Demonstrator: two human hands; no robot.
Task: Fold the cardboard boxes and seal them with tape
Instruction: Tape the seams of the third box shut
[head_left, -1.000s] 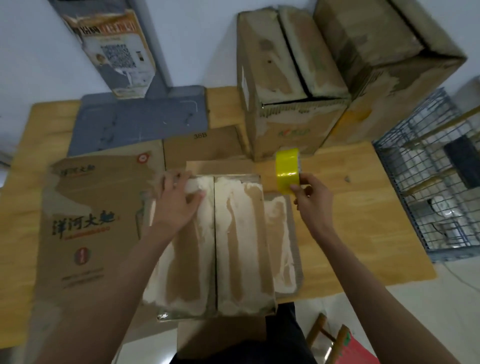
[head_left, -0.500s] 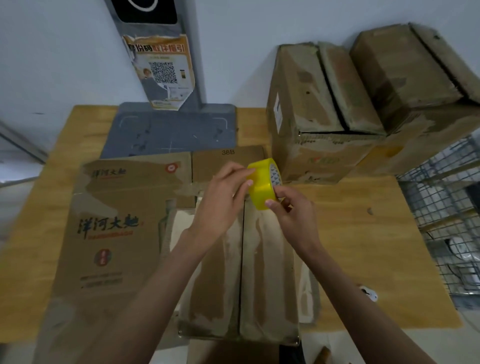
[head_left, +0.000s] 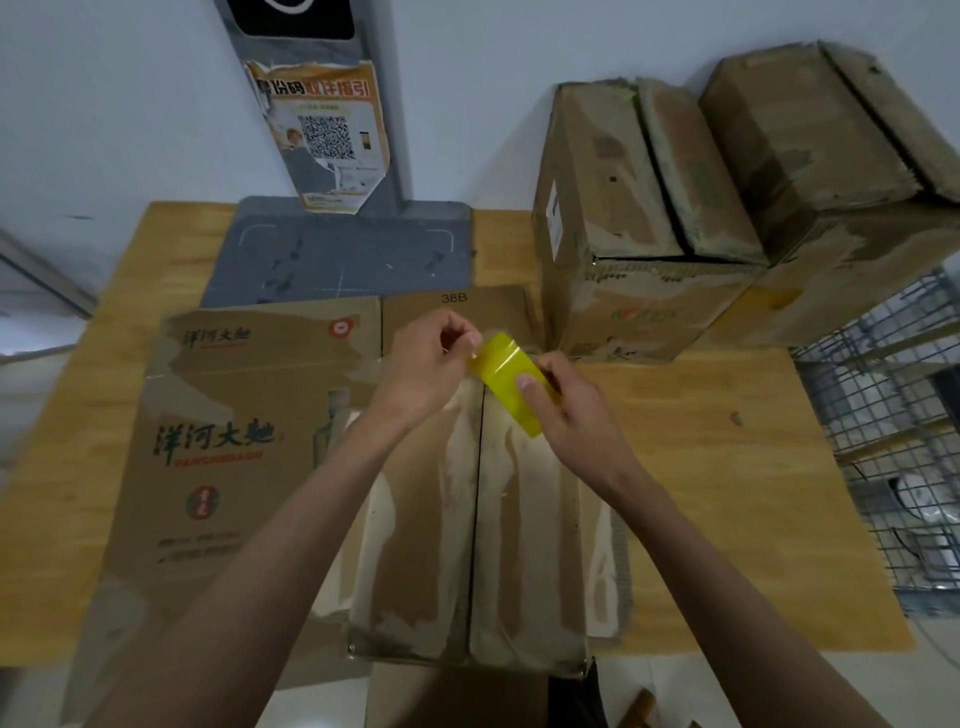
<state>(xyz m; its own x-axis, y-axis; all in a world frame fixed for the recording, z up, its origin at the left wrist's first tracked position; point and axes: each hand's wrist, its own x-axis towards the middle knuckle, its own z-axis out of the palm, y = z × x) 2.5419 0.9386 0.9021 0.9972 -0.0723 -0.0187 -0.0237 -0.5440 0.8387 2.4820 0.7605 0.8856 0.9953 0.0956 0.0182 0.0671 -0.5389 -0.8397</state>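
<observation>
A flattened printed carton (head_left: 249, 441) lies at the left of the table (head_left: 727, 467). My left hand (head_left: 426, 369) pinches the tape's free end at the yellow tape roll (head_left: 511, 382), above the far end of the folded box (head_left: 467, 519). My right hand (head_left: 576, 415) grips the roll.

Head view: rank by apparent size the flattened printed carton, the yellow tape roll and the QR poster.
1. flattened printed carton
2. QR poster, though it sits farther from the camera
3. yellow tape roll, held nearer
</observation>
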